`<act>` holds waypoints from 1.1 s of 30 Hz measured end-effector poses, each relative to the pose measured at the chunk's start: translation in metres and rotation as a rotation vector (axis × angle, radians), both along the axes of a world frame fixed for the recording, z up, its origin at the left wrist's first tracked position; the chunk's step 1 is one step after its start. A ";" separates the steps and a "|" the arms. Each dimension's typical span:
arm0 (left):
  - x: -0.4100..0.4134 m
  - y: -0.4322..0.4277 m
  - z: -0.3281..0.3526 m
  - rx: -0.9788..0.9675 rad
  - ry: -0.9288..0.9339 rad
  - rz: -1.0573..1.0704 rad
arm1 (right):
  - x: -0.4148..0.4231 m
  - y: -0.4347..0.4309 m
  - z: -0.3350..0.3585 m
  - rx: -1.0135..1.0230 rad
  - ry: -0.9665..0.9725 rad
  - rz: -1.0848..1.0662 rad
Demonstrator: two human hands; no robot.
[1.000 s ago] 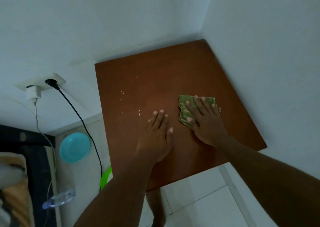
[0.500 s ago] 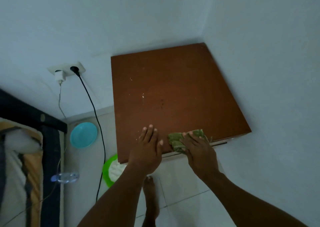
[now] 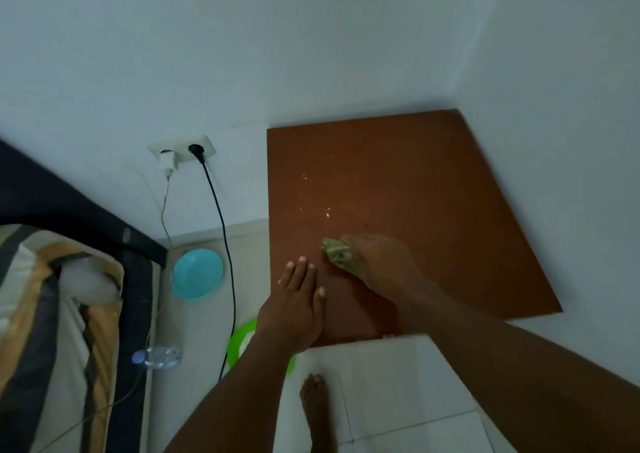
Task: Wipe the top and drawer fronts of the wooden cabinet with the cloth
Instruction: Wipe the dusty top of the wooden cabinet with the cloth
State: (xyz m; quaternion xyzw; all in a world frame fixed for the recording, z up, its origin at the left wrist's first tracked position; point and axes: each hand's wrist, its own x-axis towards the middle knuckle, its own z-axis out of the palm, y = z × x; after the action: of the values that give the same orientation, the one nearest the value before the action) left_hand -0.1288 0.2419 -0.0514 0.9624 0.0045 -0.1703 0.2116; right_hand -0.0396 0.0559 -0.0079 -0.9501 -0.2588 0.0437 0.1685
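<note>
- two bare hands work on the wooden cabinet [image 3: 433, 193], near its front edge.
- left hand [image 3: 294, 302] lies flat at the cabinet's front left, fingers straight, holding nothing.
- right hand [image 3: 381, 265] covers the green cloth [image 3: 334, 253] on the cabinet top; blur hides whether its fingers curl.
- white specks [image 3: 327, 213] dot the cabinet's left half.

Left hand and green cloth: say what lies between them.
Only a narrow strip of bare cabinet top, seen in the head view. The left hand lies flat; the blurred right hand rests on the cloth.
</note>
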 end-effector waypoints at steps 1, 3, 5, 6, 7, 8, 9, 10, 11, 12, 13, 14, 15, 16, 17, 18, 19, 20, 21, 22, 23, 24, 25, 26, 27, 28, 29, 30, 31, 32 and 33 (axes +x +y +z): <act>0.012 0.007 -0.002 0.015 0.002 -0.006 | 0.020 0.007 0.001 -0.002 0.010 0.000; 0.036 0.019 -0.004 0.046 -0.006 -0.029 | 0.063 0.020 0.005 -0.019 0.024 -0.006; 0.062 0.030 -0.004 0.059 -0.010 -0.050 | 0.107 0.031 0.007 -0.053 0.028 -0.022; 0.076 0.035 -0.005 0.061 -0.007 -0.056 | 0.129 0.037 0.008 -0.068 0.023 -0.032; 0.089 0.040 -0.004 0.063 -0.005 -0.064 | 0.150 0.042 0.008 -0.072 0.012 -0.041; 0.101 0.044 -0.004 0.067 -0.006 -0.078 | 0.171 0.048 0.008 -0.072 -0.001 -0.050; 0.114 0.048 -0.004 0.071 -0.006 -0.090 | 0.191 0.053 0.007 -0.074 -0.012 -0.059; 0.127 0.052 -0.005 0.074 -0.009 -0.099 | 0.210 0.059 0.007 -0.082 -0.021 -0.069; 0.139 0.056 -0.006 0.075 -0.014 -0.105 | 0.227 0.065 0.007 -0.088 -0.020 -0.081; 0.150 0.059 -0.006 0.080 -0.019 -0.111 | 0.243 0.071 0.006 -0.088 -0.011 -0.095; 0.161 0.062 -0.007 0.085 -0.025 -0.116 | 0.256 0.076 0.004 -0.082 -0.001 -0.110; 0.171 0.065 -0.008 0.087 -0.036 -0.119 | 0.268 0.081 0.002 -0.080 0.005 -0.121; 0.181 0.068 -0.010 0.083 -0.049 -0.119 | 0.278 0.085 -0.002 -0.086 0.006 -0.124; 0.189 0.071 -0.011 0.078 -0.064 -0.120 | 0.286 0.087 -0.007 -0.101 0.007 -0.118; 0.197 0.073 -0.012 0.078 -0.074 -0.122 | 0.292 0.089 -0.012 -0.112 0.013 -0.106; 0.204 0.076 -0.014 0.082 -0.080 -0.125 | 0.296 0.091 -0.018 -0.117 0.021 -0.084; 0.209 0.079 -0.016 0.085 -0.083 -0.126 | 0.300 0.092 -0.024 -0.116 0.034 -0.052; 0.214 0.081 -0.018 0.088 -0.087 -0.129 | 0.302 0.094 -0.029 -0.119 0.048 -0.019; 0.217 0.083 -0.021 0.096 -0.093 -0.136 | 0.305 0.096 -0.035 -0.132 0.067 0.009; 0.218 0.085 -0.025 0.107 -0.107 -0.144 | 0.305 0.098 -0.040 -0.161 0.089 0.031; 0.218 0.085 -0.029 0.115 -0.126 -0.149 | 0.305 0.099 -0.046 -0.198 0.104 0.051; 0.217 0.085 -0.032 0.119 -0.147 -0.151 | 0.302 0.099 -0.053 -0.231 0.103 0.066; 0.215 0.084 -0.035 0.121 -0.163 -0.147 | 0.298 0.097 -0.061 -0.250 0.081 0.074; 0.214 0.083 -0.038 0.125 -0.174 -0.142 | 0.293 0.095 -0.069 -0.258 0.037 0.072; 0.214 0.083 -0.040 0.128 -0.182 -0.138 | 0.288 0.093 -0.074 -0.263 -0.010 0.064; 0.214 0.083 -0.041 0.130 -0.189 -0.136 | 0.284 0.092 -0.077 -0.269 -0.039 0.055; 0.214 0.083 -0.041 0.131 -0.195 -0.138 | 0.281 0.091 -0.079 -0.272 -0.047 0.049; 0.214 0.083 -0.042 0.134 -0.197 -0.141 | 0.278 0.091 -0.079 -0.270 -0.048 0.047; 0.215 0.084 -0.041 0.136 -0.193 -0.143 | 0.275 0.091 -0.078 -0.264 -0.050 0.044; 0.214 0.084 -0.041 0.135 -0.188 -0.141 | 0.271 0.091 -0.077 -0.257 -0.055 0.042; 0.214 0.083 -0.040 0.135 -0.182 -0.139 | 0.265 0.090 -0.077 -0.252 -0.066 0.040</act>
State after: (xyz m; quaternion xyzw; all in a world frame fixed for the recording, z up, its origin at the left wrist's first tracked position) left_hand 0.0851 0.3254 -0.0916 0.9839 -0.0698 -0.0959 0.1335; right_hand 0.2257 0.1461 -0.0852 -0.9594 -0.2754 0.0480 0.0382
